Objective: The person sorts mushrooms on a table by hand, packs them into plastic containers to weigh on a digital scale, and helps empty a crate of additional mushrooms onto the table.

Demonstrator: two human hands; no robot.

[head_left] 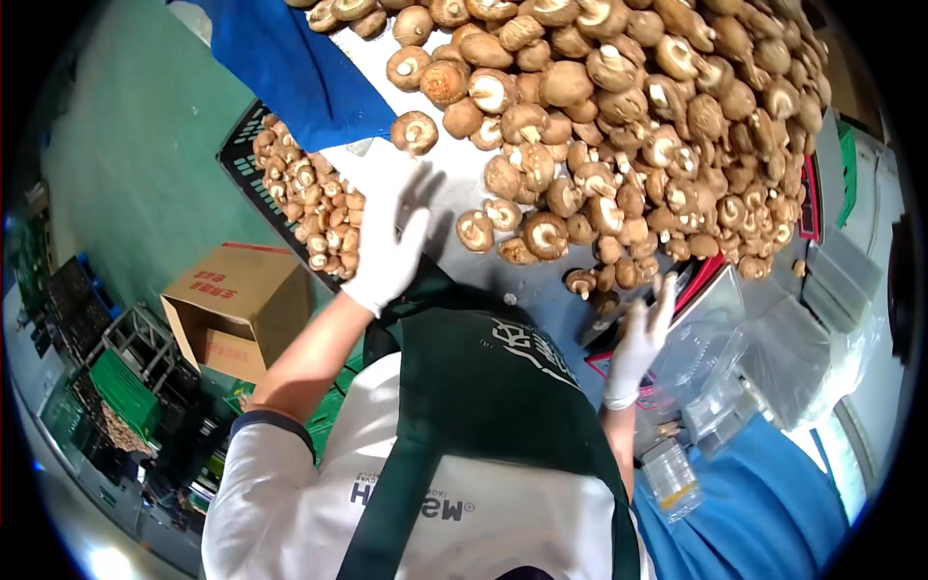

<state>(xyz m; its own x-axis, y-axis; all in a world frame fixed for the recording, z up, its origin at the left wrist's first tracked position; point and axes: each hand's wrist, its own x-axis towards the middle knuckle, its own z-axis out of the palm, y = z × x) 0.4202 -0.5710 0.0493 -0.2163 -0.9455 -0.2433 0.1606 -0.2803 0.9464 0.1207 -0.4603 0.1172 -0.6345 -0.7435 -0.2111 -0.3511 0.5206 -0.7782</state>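
Note:
A large heap of shiitake mushrooms [619,126] covers the white table top [445,193]. My left hand [389,246], in a white glove, reaches over the table's left edge with fingers stretched and thumb apart, holding nothing I can see; its fingertips are blurred. Just beyond them lies a single shiitake mushroom [414,132]. Beside this hand, a dark crate [253,184] holds many small mushrooms. My right hand [642,340], also gloved, is open near the front of the heap, close to a black and red object [698,280] partly covered by mushrooms.
Clear plastic trays [710,362] and plastic bags [788,348] lie at the right. Blue cloth [754,474] hangs at the lower right, and another blue cloth [290,72] at the upper left. An open cardboard box [237,304] stands left on the green floor [135,164].

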